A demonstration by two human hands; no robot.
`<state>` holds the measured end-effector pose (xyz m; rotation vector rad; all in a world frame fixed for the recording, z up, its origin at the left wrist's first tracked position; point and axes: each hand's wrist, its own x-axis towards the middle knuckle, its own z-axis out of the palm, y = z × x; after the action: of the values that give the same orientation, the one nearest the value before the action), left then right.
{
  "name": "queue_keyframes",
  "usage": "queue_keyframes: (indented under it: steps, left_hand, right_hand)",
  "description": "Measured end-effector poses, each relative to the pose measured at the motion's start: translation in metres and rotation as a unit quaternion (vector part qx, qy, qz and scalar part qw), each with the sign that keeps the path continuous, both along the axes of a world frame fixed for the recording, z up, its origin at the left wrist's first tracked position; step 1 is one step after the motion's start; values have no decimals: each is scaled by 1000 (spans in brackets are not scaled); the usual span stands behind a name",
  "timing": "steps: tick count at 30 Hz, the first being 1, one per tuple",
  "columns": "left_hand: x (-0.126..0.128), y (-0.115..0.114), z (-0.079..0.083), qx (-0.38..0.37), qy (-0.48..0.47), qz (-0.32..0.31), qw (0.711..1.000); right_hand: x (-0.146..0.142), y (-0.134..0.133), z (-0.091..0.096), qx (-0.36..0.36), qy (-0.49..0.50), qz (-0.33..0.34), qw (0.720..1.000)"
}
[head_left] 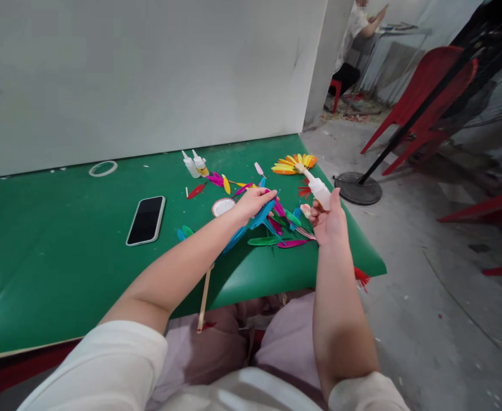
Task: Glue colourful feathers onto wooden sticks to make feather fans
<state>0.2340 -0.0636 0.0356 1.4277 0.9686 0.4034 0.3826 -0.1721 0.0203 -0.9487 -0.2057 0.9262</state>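
the left hand (258,201) pinches a blue feather (262,214) above the green table (83,228); the right hand (331,221) grips a tilted white bottle (320,193). a hard squeeze might make it drip; loose feathers (292,244) nearby could get messy.

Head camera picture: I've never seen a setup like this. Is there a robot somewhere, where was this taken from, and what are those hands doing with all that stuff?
There is no robot here, only a person's two bare hands. The single picture comes from a camera worn on that person's head, looking forward and down. The left hand appears to pinch a blue feather; the right hand holds a white bottle with a narrow nozzle. On the green tabletop lie more colourful feathers, a phone and a white ring, and two other bottles stand near the wall.
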Motion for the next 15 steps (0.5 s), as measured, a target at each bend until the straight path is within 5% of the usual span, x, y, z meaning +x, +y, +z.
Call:
queue_keyframes:
  steps: [15]
  left_hand:
    - [3, -22, 10, -76, -19, -67, 995]
  right_hand:
    - [-14, 6, -3, 45, 13, 91, 995]
